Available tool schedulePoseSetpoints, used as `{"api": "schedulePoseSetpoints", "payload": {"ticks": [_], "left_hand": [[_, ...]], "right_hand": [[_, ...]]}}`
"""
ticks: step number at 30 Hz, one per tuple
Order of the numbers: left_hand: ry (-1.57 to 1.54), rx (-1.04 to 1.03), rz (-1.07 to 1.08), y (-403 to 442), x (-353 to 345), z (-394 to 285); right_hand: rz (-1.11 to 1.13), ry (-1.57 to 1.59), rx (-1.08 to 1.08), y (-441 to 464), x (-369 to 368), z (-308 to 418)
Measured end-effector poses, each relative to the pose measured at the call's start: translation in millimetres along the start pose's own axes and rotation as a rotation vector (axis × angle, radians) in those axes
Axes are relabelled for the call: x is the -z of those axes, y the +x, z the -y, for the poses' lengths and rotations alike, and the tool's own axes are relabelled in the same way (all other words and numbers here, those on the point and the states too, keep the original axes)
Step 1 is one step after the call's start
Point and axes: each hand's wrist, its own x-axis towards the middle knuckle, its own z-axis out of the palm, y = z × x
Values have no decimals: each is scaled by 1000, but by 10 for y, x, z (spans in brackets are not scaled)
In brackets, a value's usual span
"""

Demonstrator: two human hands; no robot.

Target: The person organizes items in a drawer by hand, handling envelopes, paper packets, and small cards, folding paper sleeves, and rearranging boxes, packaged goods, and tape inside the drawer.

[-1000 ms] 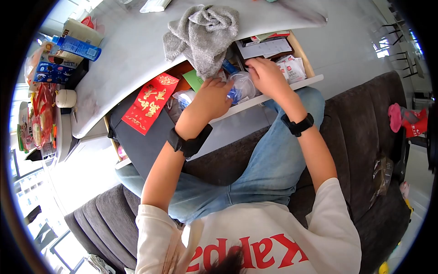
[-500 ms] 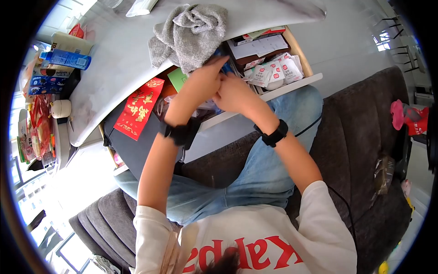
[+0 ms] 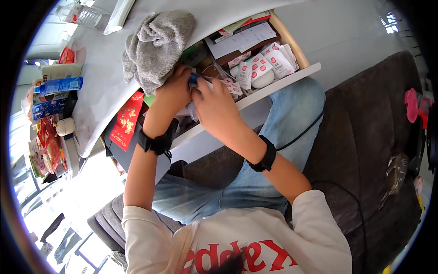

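This was a home; whether a living or dining room, the blurred edges left unclear. A padded sofa (image 3: 356, 137) stood beside a table (image 3: 98, 91) with a cluttered drawer (image 3: 292, 76), a crumpled towel (image 3: 157, 48) lay on top, and colourful packets (image 3: 48, 139) crowded one side.

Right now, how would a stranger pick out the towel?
Find the pale table with its open drawer. On the table's near edge, just beyond the left hand, sits the crumpled towel. It's grey and fuzzy, unlike the flat red envelope nearby.
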Motion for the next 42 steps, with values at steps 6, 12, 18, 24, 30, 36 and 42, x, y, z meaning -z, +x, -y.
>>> {"api": "schedulePoseSetpoints", "payload": {"ticks": [6, 12, 18, 24, 30, 36, 42], "left_hand": [[105, -7, 43, -226, 145, 17], [-103, 78, 117, -404, 148, -62], [-109, 73, 96, -467, 129, -18], [-163, 57, 87, -492, 134, 29], [-188, 41, -15, -548, 94, 12], [-199, 62, 33, -566, 116, 37], [-190, 25, -80, -577, 27, 30]], "right_hand": [[12, 124, 55, 36, 264, -209], [404, 22, 111, 675, 407, -484], [173, -302, 344, 929, -373, -575], [311, -409, 340, 1062, -252, -706], [49, -432, 504, 1054, -391, -899], [224, 43, 417, 1037, 154, -747], [154, 92, 486, 913, 366, -638]]}}
